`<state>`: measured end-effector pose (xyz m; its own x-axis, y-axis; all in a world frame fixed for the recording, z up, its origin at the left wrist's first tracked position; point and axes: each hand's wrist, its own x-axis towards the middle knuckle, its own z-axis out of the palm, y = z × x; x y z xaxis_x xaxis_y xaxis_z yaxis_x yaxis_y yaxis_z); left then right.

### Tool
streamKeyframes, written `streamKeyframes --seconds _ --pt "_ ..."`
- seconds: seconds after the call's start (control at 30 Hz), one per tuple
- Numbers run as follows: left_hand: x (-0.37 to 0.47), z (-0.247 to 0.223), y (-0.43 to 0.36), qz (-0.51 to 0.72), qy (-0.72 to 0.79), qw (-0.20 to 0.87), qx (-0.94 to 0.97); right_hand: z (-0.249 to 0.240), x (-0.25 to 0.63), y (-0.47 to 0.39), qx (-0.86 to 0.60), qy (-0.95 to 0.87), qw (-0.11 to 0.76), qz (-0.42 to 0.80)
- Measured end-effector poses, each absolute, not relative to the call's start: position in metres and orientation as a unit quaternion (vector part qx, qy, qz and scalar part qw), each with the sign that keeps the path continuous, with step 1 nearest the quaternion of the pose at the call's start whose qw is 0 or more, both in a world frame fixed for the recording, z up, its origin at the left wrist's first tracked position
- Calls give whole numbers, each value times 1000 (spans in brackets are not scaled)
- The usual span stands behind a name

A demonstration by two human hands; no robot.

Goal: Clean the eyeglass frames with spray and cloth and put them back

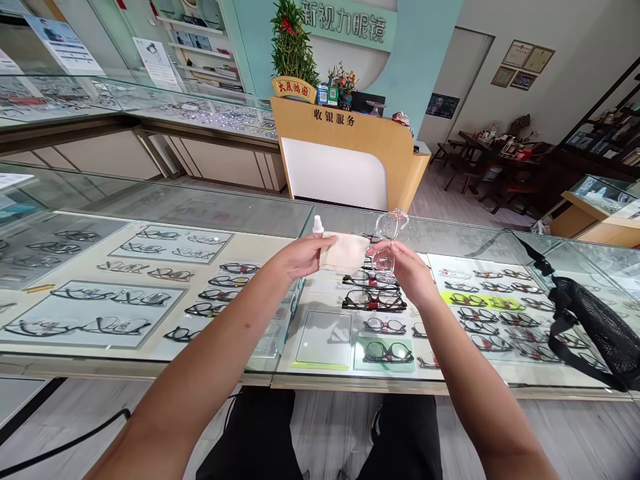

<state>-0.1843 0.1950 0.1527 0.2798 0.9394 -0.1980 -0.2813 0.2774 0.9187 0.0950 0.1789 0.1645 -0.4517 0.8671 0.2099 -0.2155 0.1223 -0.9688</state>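
Observation:
My left hand (303,256) is closed on a cream-coloured cloth (346,253), which spreads out toward the right. A small white bottle (318,225) stands upright right behind the fingers of that hand; whether the hand also touches it I cannot tell. My right hand (407,268) pinches a pair of clear-framed glasses (387,227), held with one lens above the other beside the cloth's right end. Both hands are above the glass display counter (280,381), where rows of dark-framed glasses (375,301) lie under the glass.
A black mesh bag (595,327) with straps lies on the counter's right end. Across the aisle stands a wooden cashier desk (350,127) with a plant (293,50). More display cases (210,123) run along the back left. A dark cable (65,440) crosses the lower left.

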Motion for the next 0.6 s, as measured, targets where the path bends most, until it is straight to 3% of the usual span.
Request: streamKeyframes --seconds 0.27,0.6 --pt "-164 153 191 526 341 691 360 162 90 172 -277 -651 389 590" --pt "-163 158 181 496 328 723 352 159 92 174 -286 -682 356 571"
